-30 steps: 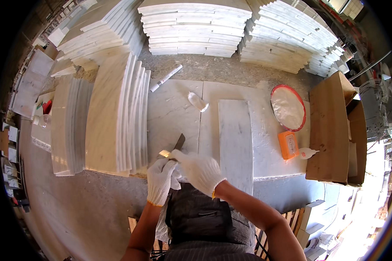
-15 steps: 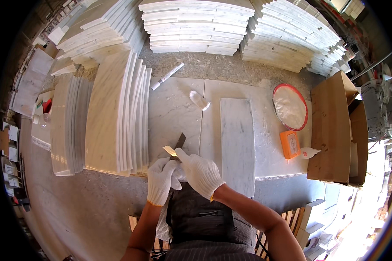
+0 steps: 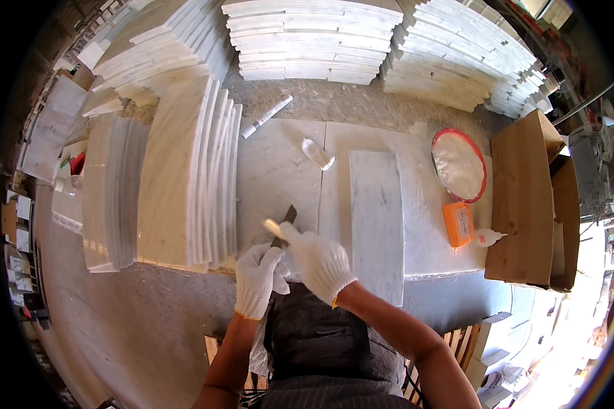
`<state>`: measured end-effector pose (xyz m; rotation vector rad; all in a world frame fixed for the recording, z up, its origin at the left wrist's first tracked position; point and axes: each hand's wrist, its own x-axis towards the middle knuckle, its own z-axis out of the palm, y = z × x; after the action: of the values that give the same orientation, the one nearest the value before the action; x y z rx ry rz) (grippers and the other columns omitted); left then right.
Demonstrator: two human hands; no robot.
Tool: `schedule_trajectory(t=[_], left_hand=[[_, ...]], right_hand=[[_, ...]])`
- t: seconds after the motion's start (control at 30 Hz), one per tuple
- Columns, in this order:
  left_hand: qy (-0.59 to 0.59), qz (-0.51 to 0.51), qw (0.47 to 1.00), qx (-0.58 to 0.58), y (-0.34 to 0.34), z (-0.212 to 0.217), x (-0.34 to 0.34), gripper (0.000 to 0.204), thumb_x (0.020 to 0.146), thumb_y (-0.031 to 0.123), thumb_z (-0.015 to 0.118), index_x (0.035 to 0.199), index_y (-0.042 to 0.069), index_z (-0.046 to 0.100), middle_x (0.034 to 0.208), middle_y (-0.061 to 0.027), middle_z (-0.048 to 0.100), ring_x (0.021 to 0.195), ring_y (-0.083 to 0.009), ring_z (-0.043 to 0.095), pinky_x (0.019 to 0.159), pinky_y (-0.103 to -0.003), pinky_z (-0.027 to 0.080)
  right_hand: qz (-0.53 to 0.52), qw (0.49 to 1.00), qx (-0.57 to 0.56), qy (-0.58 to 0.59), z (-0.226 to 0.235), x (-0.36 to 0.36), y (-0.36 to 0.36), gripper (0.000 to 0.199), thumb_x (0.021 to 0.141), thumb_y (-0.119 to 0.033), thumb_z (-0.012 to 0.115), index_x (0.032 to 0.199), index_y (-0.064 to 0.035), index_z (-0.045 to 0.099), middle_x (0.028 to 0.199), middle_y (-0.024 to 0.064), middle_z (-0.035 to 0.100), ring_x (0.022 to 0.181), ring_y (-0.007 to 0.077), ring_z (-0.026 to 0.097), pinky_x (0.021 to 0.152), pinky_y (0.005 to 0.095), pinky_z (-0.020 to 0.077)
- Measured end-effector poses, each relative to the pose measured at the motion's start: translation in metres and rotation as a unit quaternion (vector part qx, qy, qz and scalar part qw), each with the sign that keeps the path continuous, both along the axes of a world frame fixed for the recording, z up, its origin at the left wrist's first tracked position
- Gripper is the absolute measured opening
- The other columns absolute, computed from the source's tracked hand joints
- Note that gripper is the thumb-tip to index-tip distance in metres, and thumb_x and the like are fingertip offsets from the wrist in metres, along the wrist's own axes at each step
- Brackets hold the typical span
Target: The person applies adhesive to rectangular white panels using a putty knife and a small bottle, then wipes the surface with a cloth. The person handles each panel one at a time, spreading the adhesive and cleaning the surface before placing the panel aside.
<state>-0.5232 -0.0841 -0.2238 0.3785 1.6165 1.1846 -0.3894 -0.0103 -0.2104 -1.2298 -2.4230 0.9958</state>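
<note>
My left hand [image 3: 256, 281], in a white knit glove, is closed on a dark flat blade [image 3: 288, 218] that points up and away over the tabletop. My right hand [image 3: 323, 266], gloved the same way, is closed on a small pale-gold flat strip [image 3: 272, 226]. Motion smears this strip, so its exact kind is unclear. It crosses close to the dark blade; whether they touch I cannot tell. To the right lies a long white-grey marble tile [image 3: 377, 218], its near end jutting past the table edge. A crumpled white tube-like piece [image 3: 317, 154] rests beyond my hands.
Marble slabs [image 3: 174, 177] stand on edge at left; tall tile stacks [image 3: 314, 41] line the back. A white marker-like stick [image 3: 267, 116] lies behind. At right are a red-rimmed bowl of white paste [image 3: 458, 165], an orange box [image 3: 458, 225], a small white bottle [image 3: 488, 237] and a cardboard box [image 3: 522, 204].
My right hand has moved slightly up and right, and its strip has shifted up along the dark blade. My left hand keeps its grip on the blade. The whole view has shifted a little.
</note>
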Motion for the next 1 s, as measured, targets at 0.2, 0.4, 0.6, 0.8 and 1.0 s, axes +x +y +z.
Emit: schedule_trajectory(t=[0.2, 0.4, 0.6, 0.8, 1.0], left_hand=[[0.012, -0.007, 1.000, -0.008, 0.000, 0.006, 0.000, 0.023, 0.097, 0.018, 0.064, 0.102, -0.004, 0.067, 0.065, -0.0061, 0.063, 0.040, -0.0107, 0.053, 0.037, -0.025, 0.044], [0.009, -0.007, 1.000, -0.024, 0.000, 0.007, -0.001, 0.022, 0.095, 0.016, 0.065, 0.104, -0.004, 0.067, 0.065, -0.0064, 0.062, 0.040, -0.0111, 0.053, 0.037, -0.025, 0.044], [0.005, -0.011, 1.000, -0.017, 0.001, 0.004, -0.003, 0.022, 0.095, 0.017, 0.066, 0.104, -0.004, 0.067, 0.066, -0.0064, 0.062, 0.040, -0.0109, 0.052, 0.038, -0.025, 0.045], [0.000, -0.013, 1.000, 0.004, 0.001, 0.008, -0.001, 0.023, 0.095, 0.017, 0.066, 0.104, -0.004, 0.067, 0.065, -0.0065, 0.062, 0.040, -0.0104, 0.052, 0.038, -0.026, 0.044], [-0.003, -0.009, 1.000, 0.006, 0.001, 0.005, -0.002, 0.022, 0.094, 0.016, 0.066, 0.103, -0.004, 0.067, 0.065, -0.0074, 0.062, 0.040, -0.0106, 0.051, 0.037, -0.026, 0.043]], right_hand=[[0.013, 0.999, 0.009, -0.046, 0.007, 0.005, 0.019, 0.029, 0.096, -0.013, 0.051, 0.124, -0.0135, 0.052, 0.083, 0.0165, 0.065, 0.074, 0.0395, 0.066, 0.062, 0.0481, 0.0524], [0.001, 0.999, 0.023, -0.048, 0.003, 0.007, 0.007, 0.031, 0.095, -0.010, 0.051, 0.126, -0.0129, 0.053, 0.078, 0.0165, 0.064, 0.071, 0.0383, 0.066, 0.062, 0.0463, 0.0528], [-0.030, 0.997, 0.059, -0.050, -0.005, 0.006, 0.017, 0.026, 0.095, -0.013, 0.053, 0.121, -0.0123, 0.054, 0.078, 0.0163, 0.065, 0.071, 0.0381, 0.067, 0.061, 0.0475, 0.0533], [-0.026, 0.995, 0.067, -0.065, -0.005, 0.006, 0.023, 0.027, 0.095, -0.015, 0.054, 0.121, -0.0129, 0.053, 0.080, 0.0149, 0.066, 0.071, 0.0375, 0.067, 0.061, 0.0459, 0.0539], [-0.016, 0.995, 0.063, -0.071, -0.005, 0.006, 0.029, 0.027, 0.095, -0.015, 0.053, 0.122, -0.0127, 0.054, 0.081, 0.0154, 0.066, 0.071, 0.0373, 0.067, 0.060, 0.0464, 0.0528]])
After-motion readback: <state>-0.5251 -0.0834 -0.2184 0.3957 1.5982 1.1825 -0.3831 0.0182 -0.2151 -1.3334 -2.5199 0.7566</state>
